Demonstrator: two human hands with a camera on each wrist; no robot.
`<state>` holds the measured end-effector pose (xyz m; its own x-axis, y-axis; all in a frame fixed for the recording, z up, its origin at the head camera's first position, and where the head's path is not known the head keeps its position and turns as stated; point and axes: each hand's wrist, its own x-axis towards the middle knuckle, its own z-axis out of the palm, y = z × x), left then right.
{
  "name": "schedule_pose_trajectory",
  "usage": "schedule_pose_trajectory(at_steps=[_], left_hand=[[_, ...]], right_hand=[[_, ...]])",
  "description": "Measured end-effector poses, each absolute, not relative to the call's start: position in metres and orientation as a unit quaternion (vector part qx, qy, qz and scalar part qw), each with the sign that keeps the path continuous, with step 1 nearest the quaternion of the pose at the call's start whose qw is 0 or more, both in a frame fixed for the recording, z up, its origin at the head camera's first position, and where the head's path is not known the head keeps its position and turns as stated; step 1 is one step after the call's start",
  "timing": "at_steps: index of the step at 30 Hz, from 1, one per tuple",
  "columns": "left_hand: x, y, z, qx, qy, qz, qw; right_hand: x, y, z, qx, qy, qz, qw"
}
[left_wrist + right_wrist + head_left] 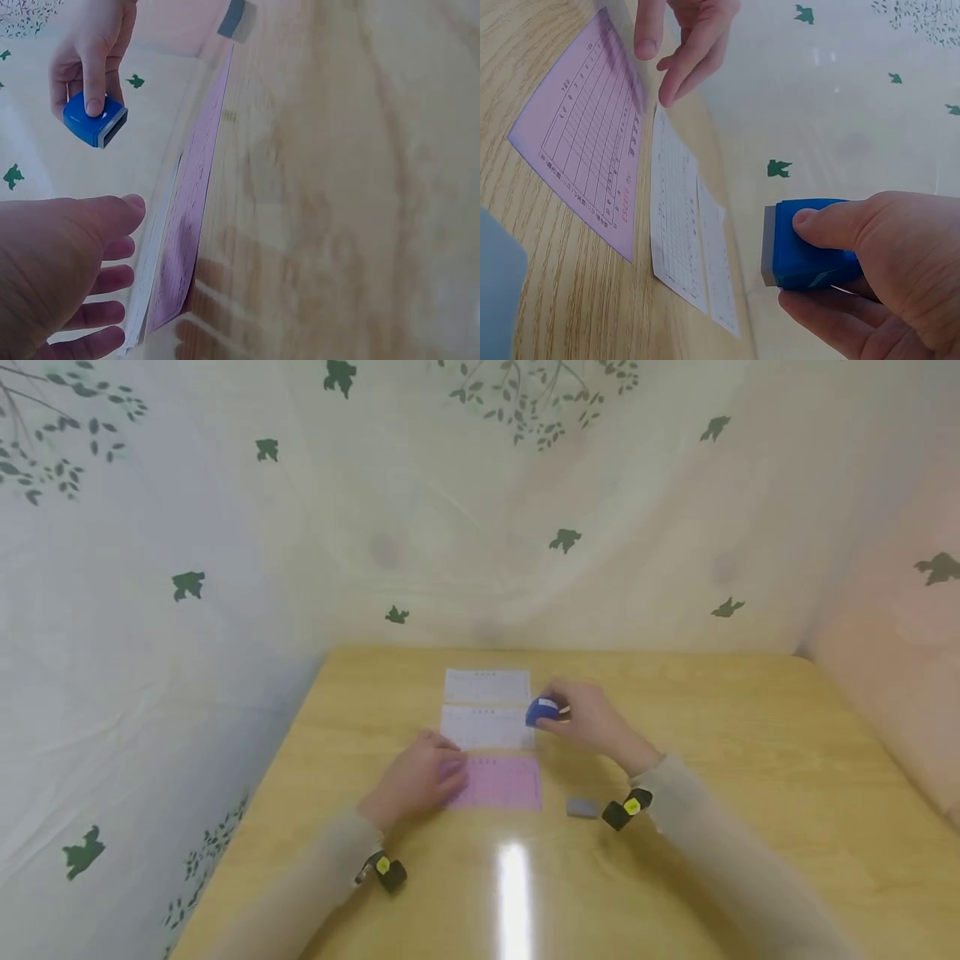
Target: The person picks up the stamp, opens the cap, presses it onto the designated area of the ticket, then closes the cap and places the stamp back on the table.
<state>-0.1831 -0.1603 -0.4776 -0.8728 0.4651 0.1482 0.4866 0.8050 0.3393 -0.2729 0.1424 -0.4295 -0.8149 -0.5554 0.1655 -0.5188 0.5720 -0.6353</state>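
My right hand [592,718] pinches a blue hand stamp [540,712] between thumb and fingers, raised above the table near the right end of the middle white form. In the right wrist view the stamp [806,244] shows a grey end pointing away from the palm. My left hand [416,781] is over the left end of a pink printed form [502,783], its fingers loosely bent and holding nothing in the left wrist view. Behind the pink form lie two white printed forms, a nearer one [487,728] and a farther one [487,687].
A small grey flat piece [582,808] lies on the wooden table [750,735], right of the pink form and close to my right wrist. Pale cloth with green leaf prints [465,527] hangs behind the table and along its sides.
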Motion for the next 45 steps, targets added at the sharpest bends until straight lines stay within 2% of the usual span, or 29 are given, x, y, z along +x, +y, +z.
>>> schedule_pose_trajectory(at_steps=[4,12,22,33,45], left_hand=[[-0.175,-0.159,-0.484,-0.244,-0.951,-0.189,0.028],[-0.162,-0.159,-0.482,-0.209,-0.949,-0.238,-0.01],[-0.156,-0.153,-0.477,-0.223,-0.951,-0.213,0.008],[-0.151,-0.149,-0.479,-0.2,-0.958,-0.205,-0.004],[-0.151,-0.148,-0.477,-0.186,-0.962,-0.201,-0.016]], right_hand=[[-0.265,0.142,-0.429,-0.306,0.888,-0.344,0.017],[-0.251,0.138,-0.42,-0.325,0.885,-0.333,-0.001],[-0.232,0.138,-0.411,-0.328,0.885,-0.33,0.005],[-0.206,0.135,-0.413,-0.349,0.877,-0.328,0.038],[-0.191,0.131,-0.435,-0.353,0.878,-0.316,0.067]])
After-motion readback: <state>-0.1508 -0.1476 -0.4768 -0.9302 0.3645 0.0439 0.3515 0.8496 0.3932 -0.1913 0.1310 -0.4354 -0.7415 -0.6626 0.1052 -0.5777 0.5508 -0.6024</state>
